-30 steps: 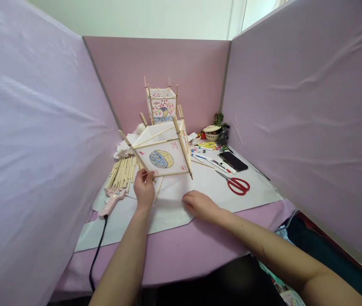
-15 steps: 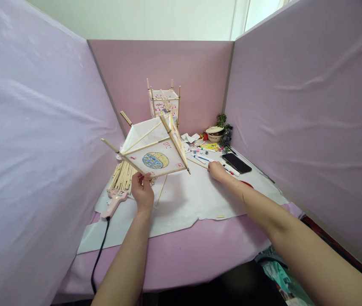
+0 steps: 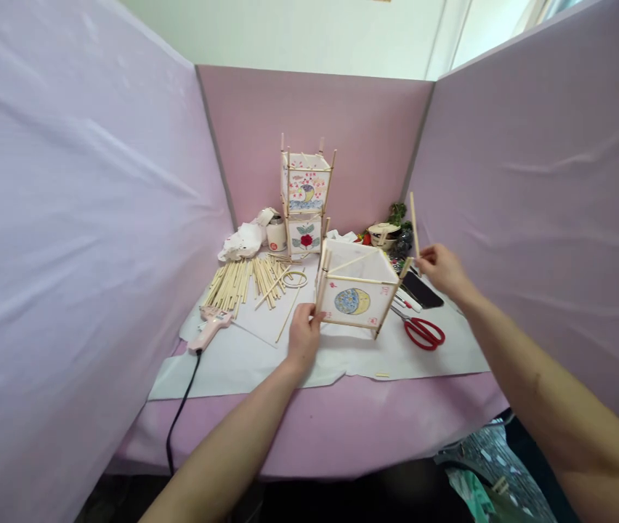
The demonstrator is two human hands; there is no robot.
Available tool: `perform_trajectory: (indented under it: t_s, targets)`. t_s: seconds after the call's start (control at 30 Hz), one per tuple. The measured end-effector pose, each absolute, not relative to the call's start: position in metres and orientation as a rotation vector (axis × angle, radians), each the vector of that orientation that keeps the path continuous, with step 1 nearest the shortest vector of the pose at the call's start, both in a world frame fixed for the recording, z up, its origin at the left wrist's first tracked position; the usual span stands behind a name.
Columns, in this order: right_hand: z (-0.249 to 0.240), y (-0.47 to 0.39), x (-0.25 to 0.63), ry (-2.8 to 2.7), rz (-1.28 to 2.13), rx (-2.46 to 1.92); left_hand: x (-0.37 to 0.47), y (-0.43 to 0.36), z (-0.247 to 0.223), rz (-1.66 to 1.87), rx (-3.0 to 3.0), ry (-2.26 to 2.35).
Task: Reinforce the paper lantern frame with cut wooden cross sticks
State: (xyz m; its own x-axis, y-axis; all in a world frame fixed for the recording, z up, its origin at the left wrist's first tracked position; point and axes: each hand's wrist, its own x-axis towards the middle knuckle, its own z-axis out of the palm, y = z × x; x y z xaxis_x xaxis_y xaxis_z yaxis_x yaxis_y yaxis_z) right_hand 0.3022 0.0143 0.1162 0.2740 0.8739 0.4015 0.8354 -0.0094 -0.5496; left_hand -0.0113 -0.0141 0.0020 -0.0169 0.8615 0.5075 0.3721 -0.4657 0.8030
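My left hand (image 3: 304, 335) grips the lower left corner of a square lantern frame (image 3: 353, 303), made of wooden sticks and white panels. Its front panel bears a blue and yellow round drawing and small red marks. Off to the right, my right hand (image 3: 443, 270) pinches a thin wooden stick (image 3: 414, 221) that points upward beside the frame's right post. Red-handled scissors (image 3: 423, 333) lie on the white paper below that hand. A black phone (image 3: 421, 290) rests behind them, partly covered by the hand.
Two stacked painted lanterns (image 3: 306, 192) stand at the back. Many wooden sticks (image 3: 233, 283) lie at the left, near a pink glue gun (image 3: 211, 330) with a black cord. A tape ring (image 3: 295, 279), a jar (image 3: 276, 234) and a lidded pot (image 3: 383, 235) are also there. Fabric walls enclose the table.
The lantern frame has come down and right in my left hand and is now nearly level. My right hand has lifted a stick from the table and turned it upright.
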Motion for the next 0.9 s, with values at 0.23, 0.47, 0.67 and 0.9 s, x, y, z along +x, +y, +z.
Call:
perform_trajectory:
  t_s: [0.23,0.47,0.67,0.9]
  targets:
    - [0.191,-0.019,0.277,-1.626,0.190,-1.361,-0.003,-0.027,0.001,1.299,1.973,1.277]
    - [0.237,-0.011,0.222,-2.105,0.064,-1.523,-0.007,-0.029,0.002,1.288,1.995,1.276]
    - [0.247,0.018,0.192,-2.485,-0.082,-1.804,-0.008,-0.031,0.006,1.257,1.998,1.338]
    - [0.242,0.035,0.179,-2.670,0.055,-2.003,-0.010,-0.030,0.007,1.251,1.998,1.291]
